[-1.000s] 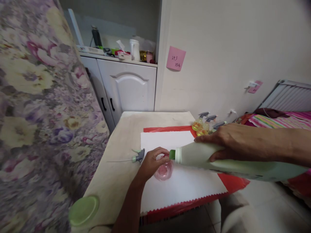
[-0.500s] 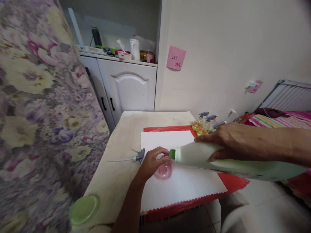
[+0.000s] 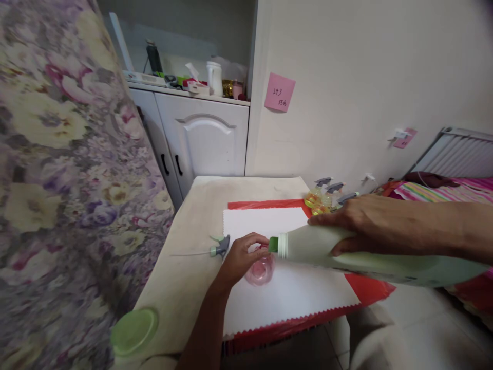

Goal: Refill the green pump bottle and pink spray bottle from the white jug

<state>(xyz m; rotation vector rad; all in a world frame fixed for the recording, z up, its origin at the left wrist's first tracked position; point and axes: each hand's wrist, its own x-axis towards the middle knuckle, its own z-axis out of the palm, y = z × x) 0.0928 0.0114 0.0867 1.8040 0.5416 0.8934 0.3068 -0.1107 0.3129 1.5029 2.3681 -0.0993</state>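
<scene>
My left hand is closed around the neck of a clear pink bottle, which stands on a white sheet. In my right hand is a large pale green jug, tipped nearly level. Its green spout meets the mouth of the pink bottle beside my left fingers; whether liquid flows I cannot tell. A grey and green spray trigger with a thin tube lies just left of my left hand. A round green cap or lid is at the table's near left.
Several spray bottles with yellow liquid stand at the table's back right. Red plastic lies under the white sheet. A flowered curtain hangs at the left, and a white cabinet stands behind the table.
</scene>
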